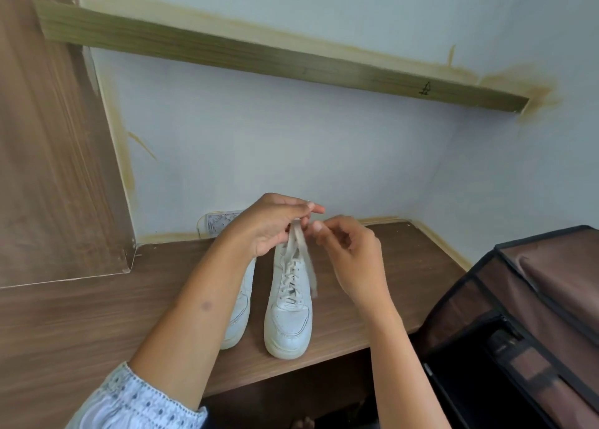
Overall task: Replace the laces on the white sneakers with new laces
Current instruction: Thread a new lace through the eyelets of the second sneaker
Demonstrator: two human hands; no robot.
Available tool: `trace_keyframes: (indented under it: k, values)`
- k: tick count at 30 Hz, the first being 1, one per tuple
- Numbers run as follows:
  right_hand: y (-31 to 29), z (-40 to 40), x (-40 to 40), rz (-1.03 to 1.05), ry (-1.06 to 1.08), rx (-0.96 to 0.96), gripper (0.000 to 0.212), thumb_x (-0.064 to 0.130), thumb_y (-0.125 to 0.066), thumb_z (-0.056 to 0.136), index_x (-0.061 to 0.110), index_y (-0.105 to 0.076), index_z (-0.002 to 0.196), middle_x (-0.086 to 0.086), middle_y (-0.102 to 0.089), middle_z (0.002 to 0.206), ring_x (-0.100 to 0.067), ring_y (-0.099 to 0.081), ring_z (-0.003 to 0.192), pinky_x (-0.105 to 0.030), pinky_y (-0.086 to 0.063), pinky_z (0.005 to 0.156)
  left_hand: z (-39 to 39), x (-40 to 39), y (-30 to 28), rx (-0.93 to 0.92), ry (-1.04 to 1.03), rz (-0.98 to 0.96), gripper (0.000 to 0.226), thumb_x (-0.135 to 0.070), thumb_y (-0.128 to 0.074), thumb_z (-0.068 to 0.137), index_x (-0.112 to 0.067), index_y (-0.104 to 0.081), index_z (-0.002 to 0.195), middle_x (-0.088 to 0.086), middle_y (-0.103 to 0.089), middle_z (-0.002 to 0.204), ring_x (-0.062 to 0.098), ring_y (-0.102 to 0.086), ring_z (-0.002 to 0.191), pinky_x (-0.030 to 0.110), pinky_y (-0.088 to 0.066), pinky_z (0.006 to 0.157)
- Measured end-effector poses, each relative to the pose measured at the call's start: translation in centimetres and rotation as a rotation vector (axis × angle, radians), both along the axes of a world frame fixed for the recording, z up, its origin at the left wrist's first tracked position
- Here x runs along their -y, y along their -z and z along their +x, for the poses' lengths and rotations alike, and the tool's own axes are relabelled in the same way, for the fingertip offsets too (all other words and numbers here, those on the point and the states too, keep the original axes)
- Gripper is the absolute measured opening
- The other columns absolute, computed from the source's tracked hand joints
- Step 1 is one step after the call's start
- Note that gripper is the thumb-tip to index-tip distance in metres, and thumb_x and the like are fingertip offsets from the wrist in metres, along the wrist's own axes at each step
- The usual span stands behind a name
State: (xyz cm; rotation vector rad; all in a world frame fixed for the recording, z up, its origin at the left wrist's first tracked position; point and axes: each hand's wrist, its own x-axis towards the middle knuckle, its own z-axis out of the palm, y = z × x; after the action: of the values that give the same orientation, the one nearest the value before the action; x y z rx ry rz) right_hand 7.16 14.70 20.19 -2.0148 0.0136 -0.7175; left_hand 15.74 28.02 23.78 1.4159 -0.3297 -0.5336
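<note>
Hands pinching lace, white sneakers

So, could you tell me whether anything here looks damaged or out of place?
Yes: yellow-brown staining smears the wall around the shelf end and edges. The sneakers stand upright on the desk.

We see everything from one wide-angle camera worn on the head, looking forward and down at a wooden desk set against a pale wall. We are close: both forearms reach in from the bottom edge, and the left hand and right hand sit near mid-frame. The lens bends the wooden shelf overhead. No second view overlaps it.
</note>
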Motion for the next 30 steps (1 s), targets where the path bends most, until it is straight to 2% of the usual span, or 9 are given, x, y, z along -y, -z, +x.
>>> trace_keyframes:
  k: [2, 4, 6, 11, 14, 17, 22, 27, 30]
  values:
    - [-0.4, 0.5, 0.3, 0.064, 0.042, 0.012, 0.014, 0.02, -0.067, 0.093, 0.017, -0.064, 0.106, 0.004, -0.069, 0.1, -0.004, -0.064, 0.07, -0.011, -0.044, 0.06, 0.1, -0.3, -0.9, 0.09, -0.014, 0.071, 0.019, -0.013, -0.058, 0.097, -0.005, -0.075, 0.095, 0.009, -0.054, 0.077, 0.009, -0.055, 0.059, 0.026, -0.058, 0.075]
    - [-0.7, 1.3, 0.5, 0.086, -0.054, -0.04, 0.045, 0.01, -0.071, 0.088, 0.02, -0.052, 0.128, 0.011, -0.06, 0.123, -0.005, -0.067, 0.083, -0.016, -0.052, 0.07, 0.0, -0.4, -1.9, 0.244, -0.037, 0.209, 0.021, -0.021, -0.058, 0.099, -0.013, -0.076, 0.093, 0.011, -0.057, 0.082, 0.01, -0.056, 0.064, 0.03, -0.054, 0.084]
    - [-1.3, 2.3, 0.2, 0.09, -0.186, -0.086, 0.06, 0.01, -0.074, 0.086, 0.022, -0.045, 0.137, 0.01, -0.057, 0.129, -0.012, -0.07, 0.09, -0.026, -0.058, 0.078, 0.1, -0.4, -2.9, 0.383, -0.076, 0.289, 0.02, -0.024, -0.057, 0.099, -0.018, -0.076, 0.097, 0.011, -0.063, 0.084, 0.009, -0.059, 0.07, 0.019, -0.053, 0.076]
    - [-3.5, 5.0, 0.0, 0.026, -0.119, -0.022, 0.019, 0.016, -0.066, 0.094, 0.011, -0.064, 0.112, -0.008, -0.07, 0.085, -0.01, -0.067, 0.073, -0.03, -0.055, 0.072, 1.1, -0.6, -3.5, 0.544, -0.15, 0.256, 0.018, -0.026, -0.059, 0.098, -0.023, -0.077, 0.096, 0.001, -0.075, 0.089, 0.006, -0.066, 0.092, 0.022, -0.047, 0.085]
    - [-4.4, 6.1, 0.9, -0.079, -0.116, -0.124, 0.019, 0.029, -0.062, 0.096, 0.011, -0.07, 0.097, -0.004, -0.063, 0.073, -0.011, -0.054, 0.065, -0.03, -0.046, 0.068, 2.2, -0.9, -2.3, 0.575, -0.222, 0.179, 0.016, -0.024, -0.064, 0.095, -0.023, -0.078, 0.089, -0.013, -0.075, 0.089, -0.001, -0.065, 0.093, 0.012, -0.046, 0.081]
    - [-4.8, 7.0, 1.0, -0.12, -0.146, -0.182, 0.028, 0.034, -0.06, 0.097, 0.009, -0.071, 0.091, -0.004, -0.051, 0.07, -0.015, -0.043, 0.065, -0.032, -0.041, 0.066, 3.1, -0.7, -0.2, 0.541, -0.281, 0.074, 0.011, -0.023, -0.066, 0.093, -0.026, -0.076, 0.09, -0.014, -0.075, 0.093, -0.003, -0.067, 0.092, 0.011, -0.047, 0.082]
    - [-4.4, 9.3, 1.4, -0.079, -0.049, -0.111, 0.017, 0.02, -0.06, 0.098, 0.017, -0.073, 0.089, 0.01, -0.064, 0.076, -0.005, -0.052, 0.068, -0.03, -0.047, 0.072, 4.7, 0.5, 3.4, 0.558, -0.313, -0.105, 0.021, -0.016, -0.065, 0.093, -0.028, -0.069, 0.11, -0.004, -0.072, 0.096, 0.003, -0.066, 0.085, 0.02, -0.053, 0.089]
    - [-2.6, 12.3, 2.1, -0.01, 0.02, -0.066, 0.018, 0.018, -0.058, 0.098, 0.011, -0.073, 0.09, 0.002, -0.064, 0.074, -0.013, -0.053, 0.068, -0.037, -0.05, 0.074, 7.0, 2.3, 7.8, 0.664, -0.34, -0.082, 0.028, -0.008, -0.06, 0.096, -0.022, -0.064, 0.119, -0.002, -0.068, 0.089, -0.001, -0.061, 0.077, 0.015, -0.049, 0.08]
    - [-1.7, 14.0, 2.9, 0.034, -0.009, -0.061, 0.018, 0.018, -0.058, 0.098, 0.014, -0.071, 0.087, 0.009, -0.063, 0.072, -0.011, -0.057, 0.069, -0.04, -0.055, 0.08, 8.5, 3.3, 10.8, 0.662, -0.357, 0.016, 0.024, -0.015, -0.059, 0.096, -0.024, -0.067, 0.117, -0.001, -0.065, 0.103, -0.001, -0.059, 0.092, 0.019, -0.046, 0.087]
